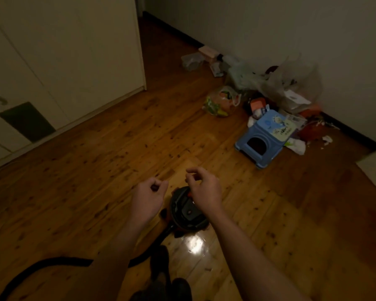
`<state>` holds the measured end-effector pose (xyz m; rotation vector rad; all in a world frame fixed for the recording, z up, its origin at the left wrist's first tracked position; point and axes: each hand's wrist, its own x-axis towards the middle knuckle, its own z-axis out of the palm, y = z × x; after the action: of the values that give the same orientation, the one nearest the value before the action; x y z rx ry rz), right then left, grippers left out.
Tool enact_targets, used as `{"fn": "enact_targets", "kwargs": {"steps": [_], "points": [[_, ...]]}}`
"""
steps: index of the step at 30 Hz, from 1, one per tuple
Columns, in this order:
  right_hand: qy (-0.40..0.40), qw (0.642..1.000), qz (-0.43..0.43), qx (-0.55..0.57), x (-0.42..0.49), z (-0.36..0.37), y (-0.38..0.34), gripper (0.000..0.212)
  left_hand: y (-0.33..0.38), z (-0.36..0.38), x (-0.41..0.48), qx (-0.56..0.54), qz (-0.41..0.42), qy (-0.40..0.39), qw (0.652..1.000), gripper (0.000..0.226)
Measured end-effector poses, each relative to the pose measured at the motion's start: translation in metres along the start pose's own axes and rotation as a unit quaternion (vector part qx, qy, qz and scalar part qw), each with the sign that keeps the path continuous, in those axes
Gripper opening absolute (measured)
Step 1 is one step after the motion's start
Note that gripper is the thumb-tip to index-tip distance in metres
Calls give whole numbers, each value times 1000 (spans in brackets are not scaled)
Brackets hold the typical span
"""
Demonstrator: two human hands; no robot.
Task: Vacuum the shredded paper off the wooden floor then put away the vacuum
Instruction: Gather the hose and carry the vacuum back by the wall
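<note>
The black and orange canister vacuum (186, 213) stands on the wooden floor (109, 161) right below my hands. Its black hose (41, 265) runs off to the lower left. My left hand (149, 197) hovers just left of the canister, its fingers curled into a fist with nothing visible in it. My right hand (204, 189) hangs over the canister's top, fingers loosely curled and holding nothing. White paper scraps (327, 140) lie by the right wall's skirting.
A tipped blue plastic stool (263, 135) and a heap of plastic bags (291, 85) with rubbish sit against the right wall. White cupboard doors (63, 51) fill the left. A passage opens at the back. My feet (161, 270) stand behind the vacuum.
</note>
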<state>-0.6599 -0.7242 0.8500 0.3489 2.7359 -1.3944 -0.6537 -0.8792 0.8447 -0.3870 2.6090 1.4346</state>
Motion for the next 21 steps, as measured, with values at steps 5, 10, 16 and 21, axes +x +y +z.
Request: {"fn": "enact_targets", "kwargs": {"steps": [5, 10, 16, 21], "points": [[6, 998, 62, 16, 28, 27, 15, 15, -26, 16, 42, -18, -33, -45, 998, 20], [21, 996, 92, -8, 55, 47, 38, 16, -43, 14, 70, -30, -45, -66, 996, 17], [-5, 994, 103, -32, 84, 59, 70, 18, -65, 42, 98, -32, -85, -64, 994, 8], [-28, 991, 124, -47, 107, 62, 111, 14, -84, 81, 113, -29, -143, -89, 985, 21]]}}
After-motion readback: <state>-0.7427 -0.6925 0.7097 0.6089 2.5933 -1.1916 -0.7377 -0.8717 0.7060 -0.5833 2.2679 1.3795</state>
